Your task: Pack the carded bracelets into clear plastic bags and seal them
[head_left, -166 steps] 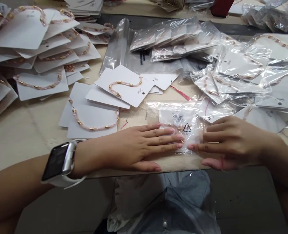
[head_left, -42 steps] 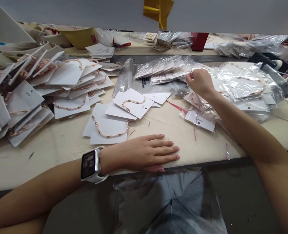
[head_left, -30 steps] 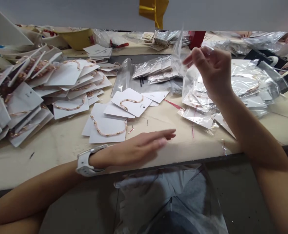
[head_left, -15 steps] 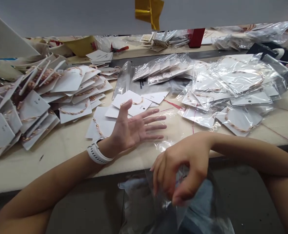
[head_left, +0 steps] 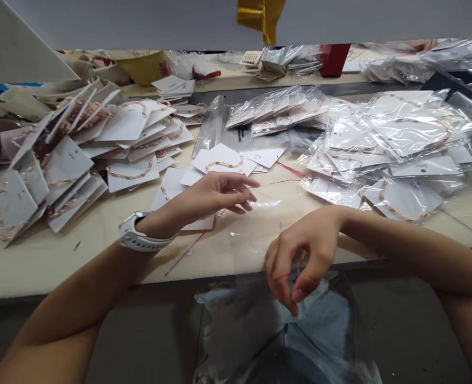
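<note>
My left hand (head_left: 220, 193), a white watch on its wrist, is over the table with its fingers stretched out and slightly bent, holding nothing. Under and beside it lie white cards (head_left: 224, 160) carrying pinkish-gold bead bracelets. My right hand (head_left: 302, 258) hangs at the table's front edge, thumb and fingers curled together in a pinch. A clear plastic bag (head_left: 234, 234), visible mostly by its glare, spreads between the hands and seems to run into the right fingers; its outline is hard to follow.
Bracelet cards are heaped at left (head_left: 124, 122). Cards in clear bags pile up at right (head_left: 407, 133), with bagged bundles (head_left: 276, 106) at the back middle. Behind are a yellow bowl (head_left: 143, 68) and a red box (head_left: 335, 60). A grey panel (head_left: 159, 24) overhangs the top.
My left hand has turned from palm-up with spread fingers to palm inward, fingers closer together. My right hand has risen slightly, still curled. The view has shifted a little.
</note>
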A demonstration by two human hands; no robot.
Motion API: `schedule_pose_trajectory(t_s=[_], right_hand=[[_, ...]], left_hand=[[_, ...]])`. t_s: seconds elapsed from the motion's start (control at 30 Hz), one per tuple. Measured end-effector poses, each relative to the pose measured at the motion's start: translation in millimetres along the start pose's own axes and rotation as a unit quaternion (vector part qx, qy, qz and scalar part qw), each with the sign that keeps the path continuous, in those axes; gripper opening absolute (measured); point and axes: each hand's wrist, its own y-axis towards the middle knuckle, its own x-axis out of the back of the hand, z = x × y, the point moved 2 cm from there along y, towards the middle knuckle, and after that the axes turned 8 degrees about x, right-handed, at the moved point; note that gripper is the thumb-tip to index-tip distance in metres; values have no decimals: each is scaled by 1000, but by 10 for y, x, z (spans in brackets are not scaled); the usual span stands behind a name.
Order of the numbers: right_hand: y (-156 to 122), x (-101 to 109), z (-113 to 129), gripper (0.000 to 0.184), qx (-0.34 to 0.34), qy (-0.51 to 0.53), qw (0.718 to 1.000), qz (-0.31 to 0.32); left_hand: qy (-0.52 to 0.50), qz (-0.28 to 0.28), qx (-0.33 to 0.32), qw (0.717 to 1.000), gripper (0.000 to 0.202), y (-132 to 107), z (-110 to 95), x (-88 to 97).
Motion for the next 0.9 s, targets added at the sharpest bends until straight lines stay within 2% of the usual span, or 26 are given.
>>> schedule_pose_trajectory(t_s=[0.07,0.13,0.2,0.23,0.3,0.33,0.37,0.4,0.43,0.5,0.57,0.63,0.7,0.77,0.83,0.9], right_hand=[[-21,31,73,24,11,-16,999,-38],[-88,83,165,21,30,-24,994,-102],[-188,156,258,21,63,-20,978,-199],[-246,201,296,21,77,-27,960,-268],[-362,294,342,22,65,-96,898,-425],[-410,336,347,22,29,-165,855,-490],[-445,372,342,21,-25,-248,808,-533],[-462,405,326,20,-88,-331,762,-549],[-462,437,299,20,-154,-405,721,-541],[-423,502,217,23,-279,-510,660,-476],[-349,569,126,31,-383,-577,614,-379],[-253,639,48,39,-444,-628,574,-281],[-154,716,-10,42,-458,-664,551,-213],[-77,800,-35,40,-451,-685,540,-187],[-43,879,1,39,-444,-695,527,-206],[-53,930,121,40,-430,-697,511,-263]], left_hand=[[11,18,-8,1000,35,9,22,-11],[5,78,5,997,39,22,68,-60],[-2,139,24,990,43,33,123,-127],[2,158,29,987,44,38,147,-160],[21,176,27,984,42,48,184,-213],[31,181,22,983,39,51,197,-234],[38,185,15,982,35,55,206,-251],[43,187,10,981,31,58,213,-263],[46,189,4,981,28,61,218,-271],[54,186,-10,981,28,68,222,-277],[62,176,-13,982,33,79,227,-273],[51,170,-1,984,35,91,235,-267],[22,165,18,986,32,102,246,-259],[-5,161,27,987,32,110,255,-254],[-14,163,29,986,34,111,264,-258],[-29,169,27,985,31,102,274,-270]])
